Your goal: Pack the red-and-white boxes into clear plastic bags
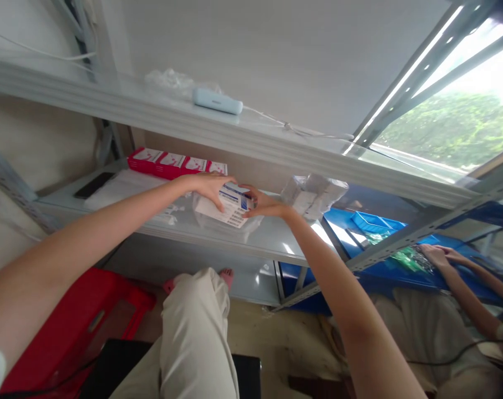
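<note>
A small white box (224, 214) with printed barcodes and a blue-striped part sits low over the middle shelf (184, 224). My left hand (209, 188) curves over its left side, with the thumb on the front face. On the right side, my right hand (263, 204) grips the same box between thumb and fingers. Clear plastic wrap (207, 223) lies under and around it on the shelf. Behind my left hand stands a row of red and white boxes (168, 163), partly covered by that forearm.
The upper shelf edge (151, 122) runs above my hands, with a light-blue device (217, 101) and cable on it. Plastic-wrapped packs (313, 195) lie to the right, a black phone-like slab (94, 185) left. Another person's hands (436, 255) work at a blue table. A red stool (89, 310) stands below.
</note>
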Demonstrator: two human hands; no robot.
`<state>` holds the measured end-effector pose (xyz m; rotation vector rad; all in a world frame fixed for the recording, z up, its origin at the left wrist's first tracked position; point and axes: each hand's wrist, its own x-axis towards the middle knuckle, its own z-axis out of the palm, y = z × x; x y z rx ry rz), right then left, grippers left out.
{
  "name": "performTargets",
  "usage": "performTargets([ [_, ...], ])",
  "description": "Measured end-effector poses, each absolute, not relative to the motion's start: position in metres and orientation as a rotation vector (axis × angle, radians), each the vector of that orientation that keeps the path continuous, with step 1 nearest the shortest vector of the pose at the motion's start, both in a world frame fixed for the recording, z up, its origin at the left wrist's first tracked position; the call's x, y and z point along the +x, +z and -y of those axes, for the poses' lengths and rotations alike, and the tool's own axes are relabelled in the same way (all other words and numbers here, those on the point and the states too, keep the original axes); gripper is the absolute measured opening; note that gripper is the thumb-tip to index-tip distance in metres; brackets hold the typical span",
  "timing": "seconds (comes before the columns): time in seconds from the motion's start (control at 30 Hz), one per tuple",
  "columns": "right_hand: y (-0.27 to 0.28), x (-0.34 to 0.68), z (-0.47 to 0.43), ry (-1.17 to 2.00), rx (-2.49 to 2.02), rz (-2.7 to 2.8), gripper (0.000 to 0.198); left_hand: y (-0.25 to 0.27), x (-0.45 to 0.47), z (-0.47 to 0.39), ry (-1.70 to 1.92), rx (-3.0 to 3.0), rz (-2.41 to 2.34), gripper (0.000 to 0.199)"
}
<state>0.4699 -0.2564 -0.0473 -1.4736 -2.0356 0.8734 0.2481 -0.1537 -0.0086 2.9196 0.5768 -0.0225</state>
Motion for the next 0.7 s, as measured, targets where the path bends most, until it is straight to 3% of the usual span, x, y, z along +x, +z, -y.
performTargets([
  [0.3,-0.072,0.494,0.234,0.838,-1.614,1.867,0.107,-0.068,0.286,0.121,0.184,2.815,-0.53,0.104],
  [0.57,-0.106,0.487,0.214,0.437,-2.017,1.921,0.107,-0.104,0.288,0.105,0.164,2.914,-0.625,0.098],
  [0.7,-0.12,0.492,0.201,0.556,-1.925,1.897,0.105,-0.115,0.275,0.095,0.104,2.983,-0.749,0.096],
])
